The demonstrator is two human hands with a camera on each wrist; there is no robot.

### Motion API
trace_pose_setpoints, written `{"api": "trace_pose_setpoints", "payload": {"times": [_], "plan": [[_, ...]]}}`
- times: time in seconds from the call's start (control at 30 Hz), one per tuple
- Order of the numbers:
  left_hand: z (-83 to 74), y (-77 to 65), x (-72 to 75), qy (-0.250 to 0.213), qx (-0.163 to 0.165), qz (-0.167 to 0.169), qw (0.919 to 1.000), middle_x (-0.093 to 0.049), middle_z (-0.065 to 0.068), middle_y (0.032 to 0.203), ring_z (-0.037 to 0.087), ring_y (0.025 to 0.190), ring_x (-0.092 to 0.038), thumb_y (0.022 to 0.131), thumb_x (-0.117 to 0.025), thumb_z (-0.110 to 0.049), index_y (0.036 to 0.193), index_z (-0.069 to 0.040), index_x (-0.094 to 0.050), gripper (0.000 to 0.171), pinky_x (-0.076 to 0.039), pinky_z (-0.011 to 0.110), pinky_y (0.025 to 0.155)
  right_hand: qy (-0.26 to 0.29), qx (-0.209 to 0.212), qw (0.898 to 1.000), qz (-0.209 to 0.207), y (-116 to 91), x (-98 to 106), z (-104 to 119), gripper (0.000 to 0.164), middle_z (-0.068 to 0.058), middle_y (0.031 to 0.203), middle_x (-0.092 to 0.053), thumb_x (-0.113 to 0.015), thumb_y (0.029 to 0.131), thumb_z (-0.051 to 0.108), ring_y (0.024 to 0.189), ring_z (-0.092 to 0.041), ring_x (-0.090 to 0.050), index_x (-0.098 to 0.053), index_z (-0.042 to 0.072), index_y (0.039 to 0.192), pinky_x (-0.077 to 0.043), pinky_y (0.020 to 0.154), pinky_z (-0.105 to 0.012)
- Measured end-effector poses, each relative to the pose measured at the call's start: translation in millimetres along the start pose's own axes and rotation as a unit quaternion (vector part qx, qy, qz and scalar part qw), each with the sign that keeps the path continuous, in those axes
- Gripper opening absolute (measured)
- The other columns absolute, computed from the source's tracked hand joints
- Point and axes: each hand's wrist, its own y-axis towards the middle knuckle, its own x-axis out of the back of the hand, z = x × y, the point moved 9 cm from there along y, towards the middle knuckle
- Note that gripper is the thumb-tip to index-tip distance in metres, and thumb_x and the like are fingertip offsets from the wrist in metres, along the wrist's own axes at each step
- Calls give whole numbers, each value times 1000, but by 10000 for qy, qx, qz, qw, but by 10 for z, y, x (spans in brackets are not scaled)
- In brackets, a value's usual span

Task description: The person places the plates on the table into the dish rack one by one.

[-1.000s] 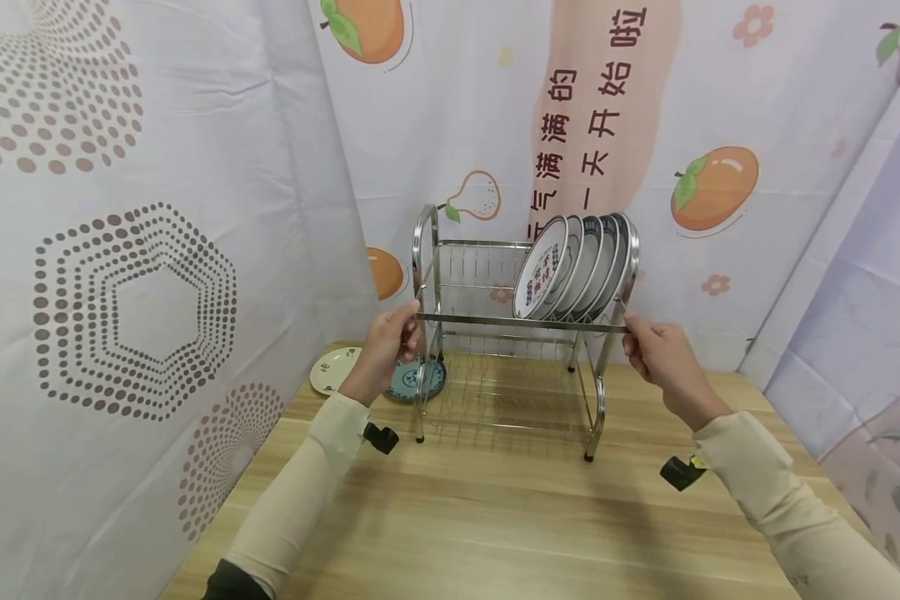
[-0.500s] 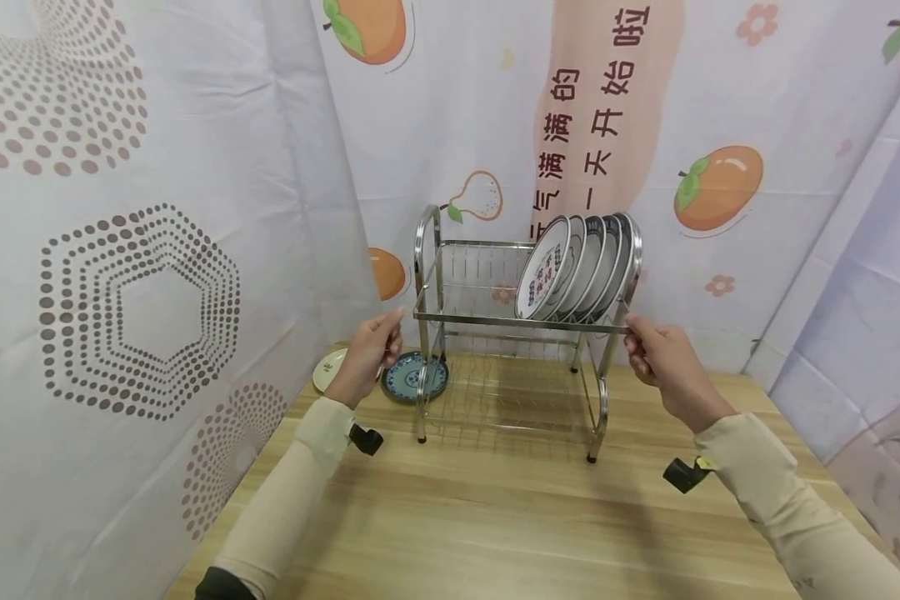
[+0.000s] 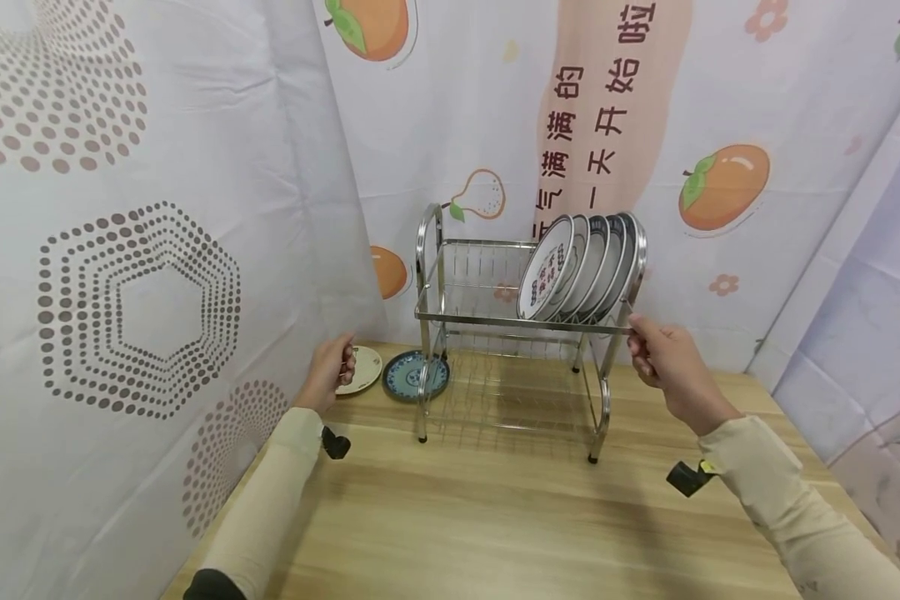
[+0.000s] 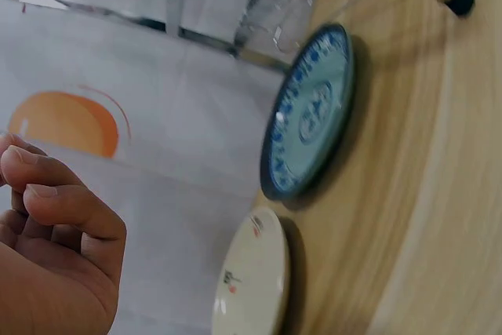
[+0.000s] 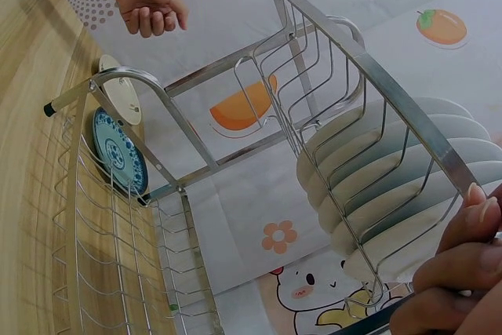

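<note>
My right hand (image 3: 669, 360) grips the front right corner of a two-tier metal dish rack (image 3: 480, 319), thumb and fingers at the upper rail in the right wrist view. Several plates (image 3: 542, 273) stand on edge at the right end of the rack's upper tier. My left hand (image 3: 330, 372) is off the rack, its fingers loosely curled with nothing between them, as the left wrist view shows. It overlaps the left side of a cream plate (image 3: 366, 372) in the head view. Right of that plate, a blue patterned plate (image 3: 414, 378) lies by the rack's left leg.
The rack's lower tier (image 3: 510, 396) bears no plates. Under everything is a light wooden table (image 3: 450, 508). Printed white curtains hang behind the rack and along the left side (image 3: 292, 233), close to my left forearm.
My left hand has let go of the rack's front left corner and moved left and down to the cream plate. My right hand keeps its hold on the rack; the plates have not moved.
</note>
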Motion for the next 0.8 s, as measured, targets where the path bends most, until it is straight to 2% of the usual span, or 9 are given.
{"api": "trace_pose_setpoints", "payload": {"times": [0.13, 0.23, 0.43, 0.63, 0.8], "plan": [[125, 16, 101, 223, 45, -37, 9997, -50, -3, 60, 8, 44, -42, 108, -51, -39, 85, -7, -49, 40, -37, 24, 43, -33, -41, 10000, -8, -18, 6, -43, 50, 5, 55, -47, -53, 108, 42, 46, -5, -40, -58, 12, 68, -29, 42, -23], [199, 39, 174, 217, 37, -154, 9996, -50, -4, 59, 8, 44, -42, 107, -53, -39, 86, -6, -49, 40, -36, 24, 43, 25, -46, 10000, -40, -25, 10, -58, 49, 5, 54, -47, -53, 107, 42, 45, -4, -40, -58, 13, 68, -28, 41, -23], [374, 79, 319, 54, 410, -426, 9982, -50, -4, 63, 7, 46, -41, 107, -53, -42, 88, -10, -49, 38, -36, 23, 45, -44, -22, 9999, -104, -22, 19, -51, 49, 5, 54, -46, -54, 107, 43, 45, -5, -40, -58, 12, 69, -28, 41, -23], [459, 90, 425, 179, 598, -576, 9964, -51, -4, 67, 7, 48, -41, 107, -47, -47, 92, -10, -49, 39, -36, 23, 47, -70, 56, 9999, -134, -16, 19, -15, 49, 5, 53, -46, -54, 107, 43, 44, -5, -39, -58, 12, 69, -27, 40, -24], [523, 87, 470, 385, 760, -643, 9943, -52, -4, 68, 6, 48, -43, 108, -43, -43, 95, -9, -51, 38, -37, 21, 44, -42, 61, 9998, -166, -14, 20, -10, 48, 6, 53, -46, -55, 107, 43, 44, -4, -39, -57, 13, 68, -26, 41, -24]]}}
